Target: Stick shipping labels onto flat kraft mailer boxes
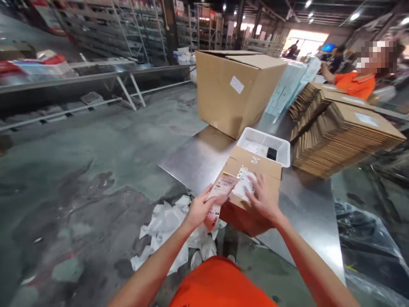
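A small closed cardboard box (pixel 255 166) sits at the near edge of a steel table (pixel 198 157). My left hand (pixel 201 209) is closed on a pinkish printed label sheet (pixel 222 192), held at the box's front left corner. My right hand (pixel 263 198) lies flat with fingers spread on a white label (pixel 246 185) stuck to the box top.
A white plastic basket (pixel 281 147) stands behind the box, a large cardboard carton (pixel 233 89) beyond it. Stacks of flattened cartons (pixel 338 132) fill the right. White paper scraps (pixel 169 230) litter the floor at my feet. A person in orange (pixel 358 83) works at far right.
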A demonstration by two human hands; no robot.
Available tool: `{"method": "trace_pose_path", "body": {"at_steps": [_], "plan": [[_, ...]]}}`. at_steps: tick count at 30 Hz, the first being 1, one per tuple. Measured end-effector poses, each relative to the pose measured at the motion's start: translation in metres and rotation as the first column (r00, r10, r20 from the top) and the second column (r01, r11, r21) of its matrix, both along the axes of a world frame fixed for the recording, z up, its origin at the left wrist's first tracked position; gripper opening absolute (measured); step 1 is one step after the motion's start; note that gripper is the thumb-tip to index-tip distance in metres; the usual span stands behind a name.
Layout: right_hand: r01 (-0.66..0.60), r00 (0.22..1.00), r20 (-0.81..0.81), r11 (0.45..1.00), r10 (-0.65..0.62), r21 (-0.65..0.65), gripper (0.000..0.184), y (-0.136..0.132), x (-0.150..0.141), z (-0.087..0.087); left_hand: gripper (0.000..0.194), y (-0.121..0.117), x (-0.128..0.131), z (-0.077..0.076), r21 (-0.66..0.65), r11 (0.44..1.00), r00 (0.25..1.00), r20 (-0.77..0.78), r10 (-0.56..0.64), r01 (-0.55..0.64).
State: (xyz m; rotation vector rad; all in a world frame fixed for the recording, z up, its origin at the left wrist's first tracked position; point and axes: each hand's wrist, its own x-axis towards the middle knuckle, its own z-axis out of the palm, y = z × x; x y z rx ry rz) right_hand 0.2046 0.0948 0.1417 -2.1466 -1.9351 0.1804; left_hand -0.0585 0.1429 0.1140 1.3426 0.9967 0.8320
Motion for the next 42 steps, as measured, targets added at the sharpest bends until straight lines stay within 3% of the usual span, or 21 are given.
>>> {"method": "trace_pose_path", "body": {"at_steps": [1, 2, 4, 8, 10, 12, 14, 15, 16, 18, 19, 20, 21, 23, 26, 27, 29, 31, 36, 39, 42], "plan": [[0.188, 0.981, -0.060, 0.980, -0.185, 0.064, 0.066, -0.015, 0.011, 0.000, 0.038, -0.005, 0.000, 0.001, 0.016, 1.000, 0.999, -0.047, -0.026, 0.027], [0.373, 0.922, -0.146, 0.924, -0.359, 0.083, 0.068, -0.030, 0.022, 0.000, 0.034, -0.013, 0.000, 0.003, 0.024, 0.998, 0.995, -0.089, -0.053, 0.056], [0.581, 0.754, -0.376, 0.814, -0.538, 0.002, 0.071, -0.063, 0.043, -0.002, 0.029, -0.034, -0.001, 0.014, 0.034, 0.988, 0.983, -0.112, -0.145, 0.150], [0.701, 0.395, -0.746, 0.700, -0.537, -0.133, 0.076, -0.145, 0.094, -0.006, 0.028, -0.069, 0.012, 0.041, -0.011, 0.928, 0.926, 0.075, -0.371, 0.372], [0.778, 0.263, -0.747, 0.592, -0.611, -0.211, 0.077, -0.193, 0.127, -0.010, 0.028, -0.078, 0.024, 0.045, -0.132, 0.911, 0.916, 0.156, -0.369, 0.390], [0.821, 0.222, -0.655, 0.501, -0.722, -0.275, 0.073, -0.229, 0.157, -0.015, 0.028, -0.084, 0.035, 0.040, -0.269, 0.904, 0.941, 0.156, -0.300, 0.332], [0.840, 0.261, -0.539, 0.463, -0.801, -0.281, 0.070, -0.240, 0.172, -0.018, 0.027, -0.089, 0.045, 0.031, -0.344, 0.903, 0.966, 0.111, -0.233, 0.257], [0.837, 0.321, -0.502, 0.489, -0.803, -0.247, 0.070, -0.232, 0.171, -0.017, 0.027, -0.093, 0.049, 0.027, -0.353, 0.908, 0.974, 0.090, -0.208, 0.226], [0.809, 0.405, -0.497, 0.554, -0.768, -0.196, 0.072, -0.217, 0.162, -0.013, 0.028, -0.097, 0.053, 0.022, -0.353, 0.914, 0.980, 0.071, -0.187, 0.200], [0.634, 0.620, -0.549, 0.770, -0.561, -0.071, 0.075, -0.173, 0.128, 0.004, 0.029, -0.105, 0.060, 0.017, -0.346, 0.924, 0.986, 0.039, -0.160, 0.163], [0.439, 0.687, -0.632, 0.898, -0.360, -0.035, 0.071, -0.149, 0.105, 0.016, 0.030, -0.109, 0.062, 0.017, -0.339, 0.930, 0.989, 0.022, -0.147, 0.145], [0.212, 0.701, -0.695, 0.977, -0.162, -0.015, 0.065, -0.126, 0.080, 0.029, 0.031, -0.112, 0.063, 0.018, -0.335, 0.933, 0.990, 0.006, -0.138, 0.132], [0.056, 0.716, -0.696, 0.998, -0.043, -0.004, 0.053, -0.108, 0.057, 0.041, 0.031, -0.114, 0.063, 0.020, -0.335, 0.933, 0.991, 0.004, -0.134, 0.128], [-0.116, 0.744, -0.663, 0.993, 0.083, -0.006, 0.031, -0.085, 0.018, 0.056, 0.034, -0.114, 0.060, 0.028, -0.333, 0.931, 0.989, 0.069, -0.131, 0.147], [-0.185, 0.763, -0.632, 0.983, 0.139, -0.006, 0.040, -0.077, -0.015, 0.056, 0.067, -0.106, 0.056, 0.046, -0.279, 0.954, 0.974, 0.221, -0.048, 0.110], [-0.211, 0.749, -0.643, 0.978, 0.158, -0.005, 0.040, -0.078, -0.021, 0.053, 0.067, -0.101, 0.056, 0.050, -0.256, 0.965, 0.973, 0.230, 0.001, 0.059], [-0.229, 0.728, -0.661, 0.973, 0.180, 0.012, 0.036, -0.080, -0.028, 0.045, 0.041, -0.090, 0.059, 0.055, -0.230, 0.972, 0.982, 0.173, 0.075, -0.034], [-0.186, 0.748, -0.641, 0.982, 0.169, 0.042, 0.033, -0.081, -0.032, 0.041, 0.028, -0.081, 0.062, 0.052, -0.223, 0.973, 0.991, 0.102, 0.081, -0.057], [-0.132, 0.805, -0.573, 0.988, 0.151, 0.075, 0.028, -0.056, -0.024, 0.037, 0.042, -0.069, 0.060, 0.022, -0.245, 0.969, 0.996, 0.079, 0.043, -0.022], [-0.025, 0.871, -0.481, 0.987, 0.099, 0.158, 0.026, -0.011, 0.000, 0.031, 0.044, -0.066, 0.053, -0.003, -0.348, 0.935, 0.993, 0.119, -0.021, 0.061], [-0.024, 0.971, -0.231, 0.990, 0.056, 0.141, 0.023, 0.036, 0.028, 0.022, 0.044, -0.074, 0.040, -0.032, -0.447, 0.888, 0.991, 0.122, -0.062, 0.111]]}}
